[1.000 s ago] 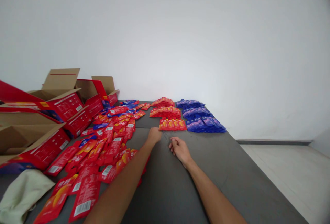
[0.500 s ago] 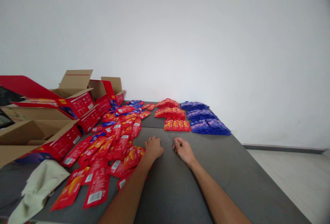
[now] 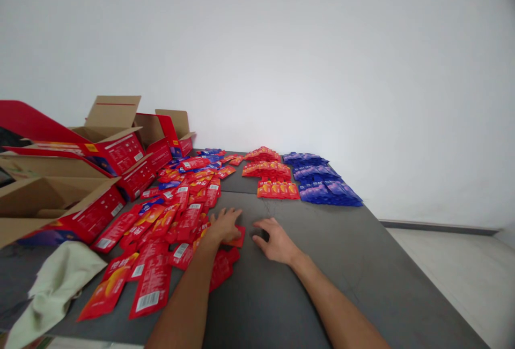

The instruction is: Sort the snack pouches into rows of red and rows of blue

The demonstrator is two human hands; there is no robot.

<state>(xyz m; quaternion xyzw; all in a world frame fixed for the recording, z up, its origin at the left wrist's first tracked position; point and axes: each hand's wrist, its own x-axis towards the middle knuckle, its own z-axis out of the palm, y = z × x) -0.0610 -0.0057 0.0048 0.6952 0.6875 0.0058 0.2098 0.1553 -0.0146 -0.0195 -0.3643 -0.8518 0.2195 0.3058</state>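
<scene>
a white wall (image 3: 281, 54) stands behind a grey table (image 3: 346, 279), with open boxes (image 3: 94, 215) along its left side and a heap of red and blue pouches (image 3: 190, 219) beside them. blue stacks (image 3: 325, 191) lie at the far right, red stacks (image 3: 267, 170) just left of those, and a pale cloth (image 3: 66, 274) by the nearest box. the left hand (image 3: 223, 225) is over the heap's right edge, fingers spread, a red pouch (image 3: 238, 237) partly under it, whether gripped i cannot tell; the right hand (image 3: 277, 242), loosely curved and holding nothing, thumb and fingers apart, is near it.
</scene>
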